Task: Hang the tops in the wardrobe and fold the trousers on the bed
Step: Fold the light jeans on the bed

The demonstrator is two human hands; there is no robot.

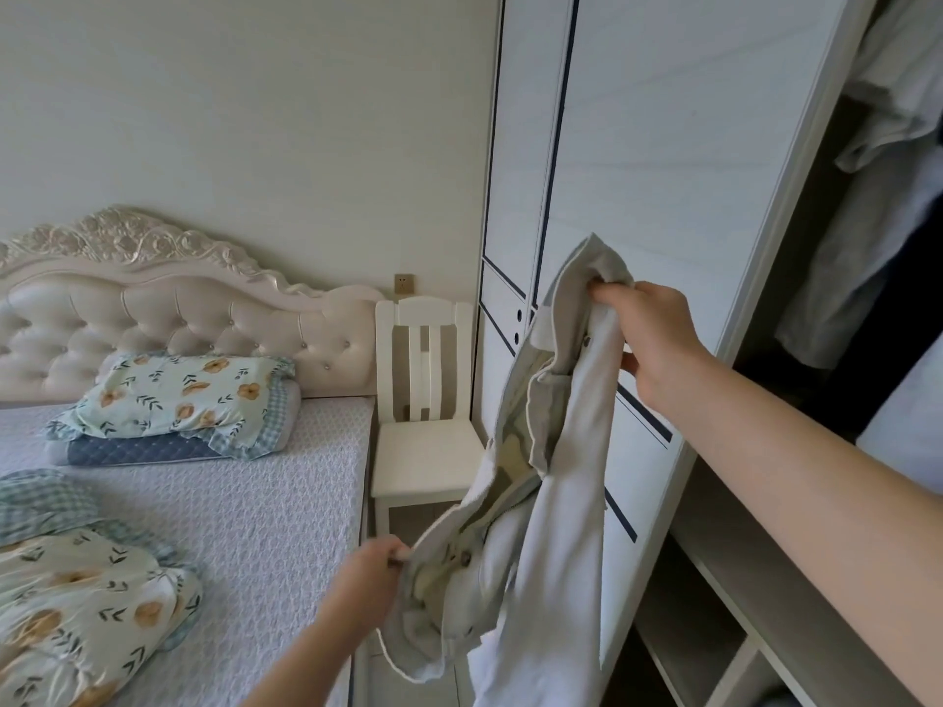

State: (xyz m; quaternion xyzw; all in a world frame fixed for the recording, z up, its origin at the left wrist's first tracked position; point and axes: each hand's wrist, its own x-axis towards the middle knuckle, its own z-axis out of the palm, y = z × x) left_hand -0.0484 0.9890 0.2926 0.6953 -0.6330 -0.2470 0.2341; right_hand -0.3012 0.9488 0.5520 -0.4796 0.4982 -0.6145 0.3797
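A pair of pale grey-white trousers (553, 502) hangs in the air between the bed and the wardrobe. My right hand (650, 339) grips the waistband high up, in front of the wardrobe door. My left hand (370, 566) pinches the other side of the waistband lower down, near the bed's edge. The legs drop out of view at the bottom. The bed (245, 512) with its lilac textured cover lies to the left. The wardrobe (765, 579) stands open on the right, with several garments (877, 196) hanging inside.
A white wooden chair (426, 426) stands between the bed and the wardrobe's closed white doors (638, 170). Floral pillows (183, 395) lie at the tufted headboard, and a floral quilt (76, 604) sits at the bed's near left. Low shelves (714, 640) run inside the wardrobe.
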